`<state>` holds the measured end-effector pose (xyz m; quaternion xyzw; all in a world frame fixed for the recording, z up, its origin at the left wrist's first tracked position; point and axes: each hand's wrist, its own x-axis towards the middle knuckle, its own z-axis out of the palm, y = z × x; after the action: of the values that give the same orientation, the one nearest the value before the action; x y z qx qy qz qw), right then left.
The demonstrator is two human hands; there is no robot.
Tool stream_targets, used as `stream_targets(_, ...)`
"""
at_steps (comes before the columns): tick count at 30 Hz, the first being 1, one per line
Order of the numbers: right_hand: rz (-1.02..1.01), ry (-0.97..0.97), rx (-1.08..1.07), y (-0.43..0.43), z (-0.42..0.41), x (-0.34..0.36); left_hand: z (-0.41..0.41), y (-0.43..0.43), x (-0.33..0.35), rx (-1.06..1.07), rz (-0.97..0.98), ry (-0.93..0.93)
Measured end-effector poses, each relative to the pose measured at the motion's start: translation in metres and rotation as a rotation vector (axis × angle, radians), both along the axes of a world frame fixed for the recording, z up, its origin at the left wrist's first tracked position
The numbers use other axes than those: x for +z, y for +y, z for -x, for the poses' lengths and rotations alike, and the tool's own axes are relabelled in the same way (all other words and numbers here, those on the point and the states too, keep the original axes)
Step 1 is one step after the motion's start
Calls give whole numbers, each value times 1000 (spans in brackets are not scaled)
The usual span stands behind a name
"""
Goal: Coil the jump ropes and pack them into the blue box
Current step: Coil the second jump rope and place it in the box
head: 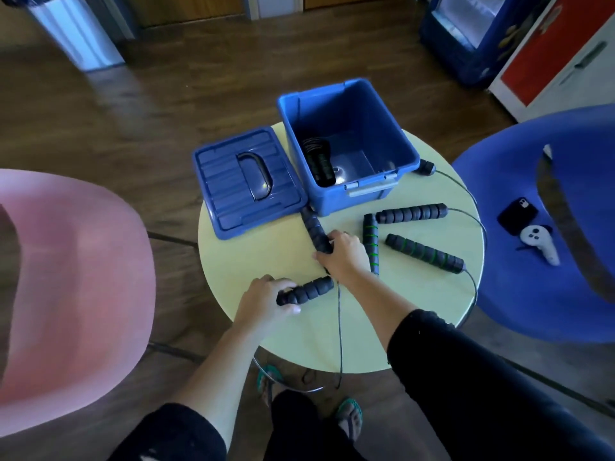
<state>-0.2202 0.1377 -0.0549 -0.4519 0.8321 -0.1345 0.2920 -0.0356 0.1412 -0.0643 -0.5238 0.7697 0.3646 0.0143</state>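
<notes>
The person's left hand point(266, 301) curls round one end of a black foam handle point(307, 290) lying near the front of a round pale green table point(273, 257). Just beyond it, the right hand point(342, 252) grips the near end of a second black handle point(313, 229), whose far end points toward the gap between box and lid. A thin cord point(339, 327) drops between the hands and over the table's near edge. To the right of the right hand lie two green-ringed handles point(371, 242) and, past them, another black handle point(411, 212). The blue box point(336, 199) stands open at the far side of the table, with one coiled jump rope point(317, 161) against its left wall. Its blue lid point(246, 181) lies flat just to the left. A blue chair point(532, 294) on the right holds a phone point(517, 214) and a white controller point(539, 242); a pink chair point(83, 261) stands on the left.
</notes>
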Motion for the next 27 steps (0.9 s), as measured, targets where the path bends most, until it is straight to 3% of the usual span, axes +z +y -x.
stream_targets(9,20,-274,-82,19,9,9,-26,-7,15,293,-82,171)
stream_targets(14,114,-807,-233,41,-2,33,-14,-16,51,514,-252,436)
stream_targets(17,176,-1008,-222,54,-13,57,-1,-16,77,562,-362,582)
stream_targets(23,307,-1200,-181,62,-21,96,25,-14,126,551,-436,735)
stream_targets(27,368,-1200,-134,61,-18,124,34,-16,154,536,-404,778)
